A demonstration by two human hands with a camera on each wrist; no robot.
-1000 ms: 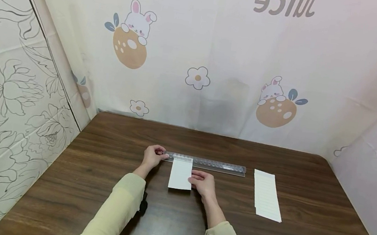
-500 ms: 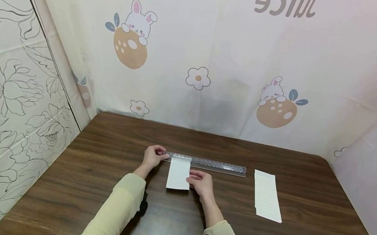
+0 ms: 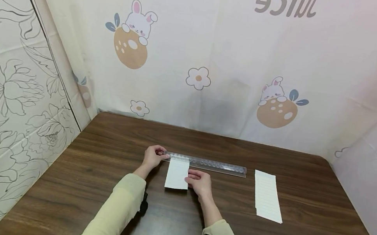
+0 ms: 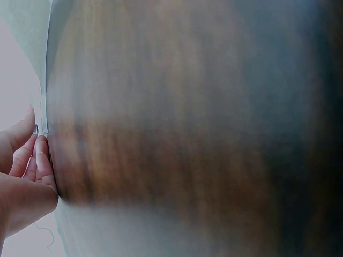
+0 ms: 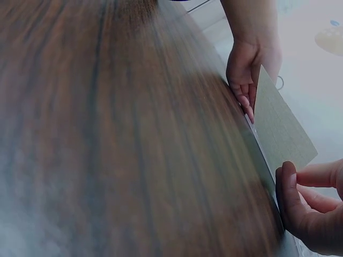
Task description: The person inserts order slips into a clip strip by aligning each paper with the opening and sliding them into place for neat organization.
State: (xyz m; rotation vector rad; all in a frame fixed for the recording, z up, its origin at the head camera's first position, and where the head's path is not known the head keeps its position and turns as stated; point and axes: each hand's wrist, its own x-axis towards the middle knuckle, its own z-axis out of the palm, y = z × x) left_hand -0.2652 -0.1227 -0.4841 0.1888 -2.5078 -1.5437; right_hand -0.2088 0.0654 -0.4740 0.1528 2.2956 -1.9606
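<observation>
While the left hand (image 3: 153,157) pinches a ruler (image 3: 217,166) and the right hand (image 3: 201,183) a card (image 3: 177,174), "Juice" (image 3: 290,7) reads backwards.

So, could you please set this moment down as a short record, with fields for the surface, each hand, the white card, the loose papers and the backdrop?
Surface: dark wooden table
Left hand: holds the left end of a clear strip
Right hand: pinches the white card's right edge
White card: far edge at the clear strip
Loose papers: on the table, right of the clear strip
Backdrop: pale, printed with rabbits and flowers
</observation>
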